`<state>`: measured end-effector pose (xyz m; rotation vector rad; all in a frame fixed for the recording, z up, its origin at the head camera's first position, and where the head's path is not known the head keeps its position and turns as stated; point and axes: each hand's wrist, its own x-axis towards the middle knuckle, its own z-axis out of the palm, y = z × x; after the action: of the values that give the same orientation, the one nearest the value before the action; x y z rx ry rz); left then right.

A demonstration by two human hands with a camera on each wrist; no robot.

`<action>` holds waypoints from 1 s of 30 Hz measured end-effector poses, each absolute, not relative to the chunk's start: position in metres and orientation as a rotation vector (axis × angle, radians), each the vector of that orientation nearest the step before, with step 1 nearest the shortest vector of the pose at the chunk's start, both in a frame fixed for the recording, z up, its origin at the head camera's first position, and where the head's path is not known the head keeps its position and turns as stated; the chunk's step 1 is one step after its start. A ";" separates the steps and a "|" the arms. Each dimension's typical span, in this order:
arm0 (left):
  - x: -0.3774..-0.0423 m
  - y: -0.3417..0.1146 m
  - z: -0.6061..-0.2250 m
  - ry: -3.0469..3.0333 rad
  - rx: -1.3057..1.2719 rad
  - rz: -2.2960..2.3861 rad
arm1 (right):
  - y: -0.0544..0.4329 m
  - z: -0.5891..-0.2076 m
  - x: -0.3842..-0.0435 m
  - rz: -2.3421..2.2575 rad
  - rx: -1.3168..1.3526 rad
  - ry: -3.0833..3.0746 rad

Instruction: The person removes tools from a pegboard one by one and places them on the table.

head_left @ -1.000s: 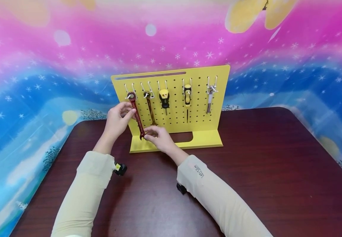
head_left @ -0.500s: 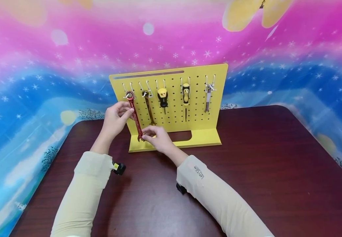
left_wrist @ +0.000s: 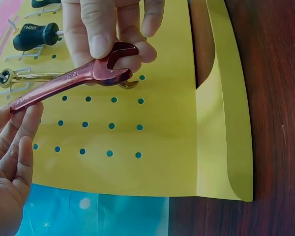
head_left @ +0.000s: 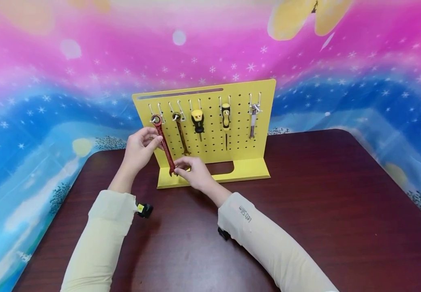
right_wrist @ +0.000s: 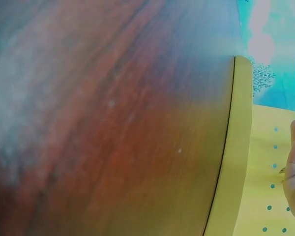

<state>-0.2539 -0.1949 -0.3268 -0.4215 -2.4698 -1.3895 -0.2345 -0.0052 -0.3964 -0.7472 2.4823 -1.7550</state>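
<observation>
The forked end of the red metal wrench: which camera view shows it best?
The left wrist view: the forked end is large there, with its opening visible, pinched by the right hand. The head view shows it small; the right wrist view does not show it.

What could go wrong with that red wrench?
The red wrench might drop if the left hand and right hand let go before it sits well on its hook. It could also bump the gold wrench hanging close beside it. And a hard push might slide the yellow board, which stands on the table; I can't see whether anything fixes it there.
</observation>
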 end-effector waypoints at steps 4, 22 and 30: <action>-0.251 -0.195 -0.327 -2.465 -0.418 -1.393 | -0.005 -0.396 -0.231 -1.761 -0.760 2.483; -0.234 -0.199 -0.318 -2.350 -0.452 -1.515 | -0.007 -0.386 -0.217 -1.799 -0.794 2.463; -0.228 -0.197 -0.313 -2.371 -0.449 -1.468 | -0.005 -0.384 -0.212 -1.801 -0.802 2.459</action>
<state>-0.2284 -0.1971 -0.3131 -0.4495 -2.3710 -1.4683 -0.2123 -0.0054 -0.3836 -0.8022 2.4594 -1.8005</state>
